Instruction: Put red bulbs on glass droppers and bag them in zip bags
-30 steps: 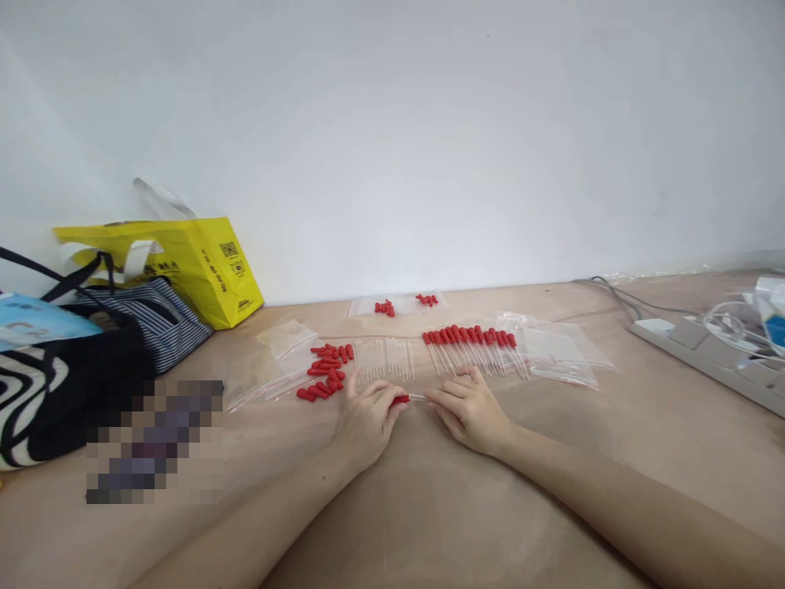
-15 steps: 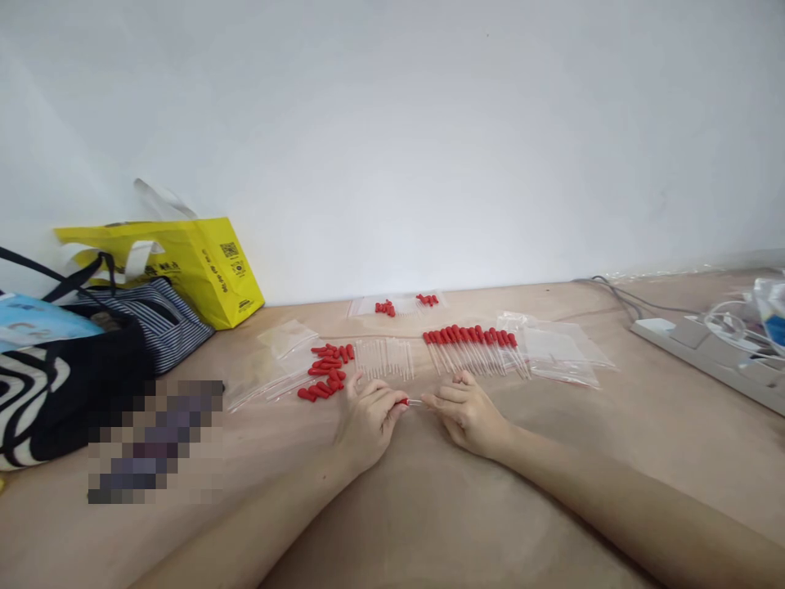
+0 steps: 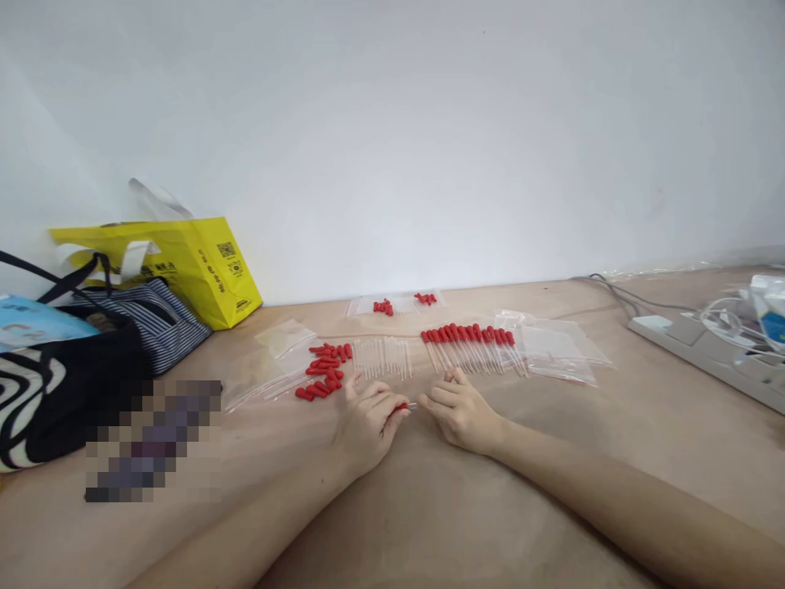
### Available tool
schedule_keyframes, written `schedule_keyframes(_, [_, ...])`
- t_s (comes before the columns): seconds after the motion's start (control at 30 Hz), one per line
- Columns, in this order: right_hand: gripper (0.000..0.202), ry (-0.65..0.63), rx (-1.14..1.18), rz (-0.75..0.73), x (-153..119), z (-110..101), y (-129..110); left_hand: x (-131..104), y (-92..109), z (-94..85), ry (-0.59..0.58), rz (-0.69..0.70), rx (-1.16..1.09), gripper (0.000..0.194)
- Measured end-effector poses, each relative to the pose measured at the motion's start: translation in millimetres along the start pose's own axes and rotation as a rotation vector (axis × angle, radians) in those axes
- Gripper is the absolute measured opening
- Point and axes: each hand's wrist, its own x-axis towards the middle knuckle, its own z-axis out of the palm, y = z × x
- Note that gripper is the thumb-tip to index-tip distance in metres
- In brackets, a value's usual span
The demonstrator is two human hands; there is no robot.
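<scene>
My L hand (image 3: pixel 371 419) pinches a red cap (image 3: pixel 402 406) btwn thumb & fingers; a clear tube (image 3: pixel 413 406) shows at its R end, in the gap btwn my hands. R hand (image 3: pixel 463 415) has fingers curled, tips right by the tube; can't tell if they grip it. Loose caps (image 3: pixel 321 386) lie just past L hand, bare tubes (image 3: pixel 383 358) ahead btwn hands, capped tubes (image 3: pixel 469 334) beyond R.

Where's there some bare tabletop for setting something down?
The tabletop between the left forearm and right forearm, and from there to the power strip. Crowded: beyond the hands, with red caps, clear tubes, red-topped tubes and plastic bags. Carrier bags crowd the left.
</scene>
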Motion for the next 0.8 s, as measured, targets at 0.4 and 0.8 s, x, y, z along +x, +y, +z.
schedule_keyframes(0.4, [0.023, -0.044, 0.033, 0.090, 0.2, 0.2, 3.4, 3.4, -11.0, -4.3, 0.019, 0.025, 0.062, 0.013])
schedule_keyframes(0.8, [0.022, -0.035, 0.157, 0.080, -3.3, -1.9, 4.0, 1.7, -1.9, -5.6, 0.007, 0.081, 0.034, 0.015])
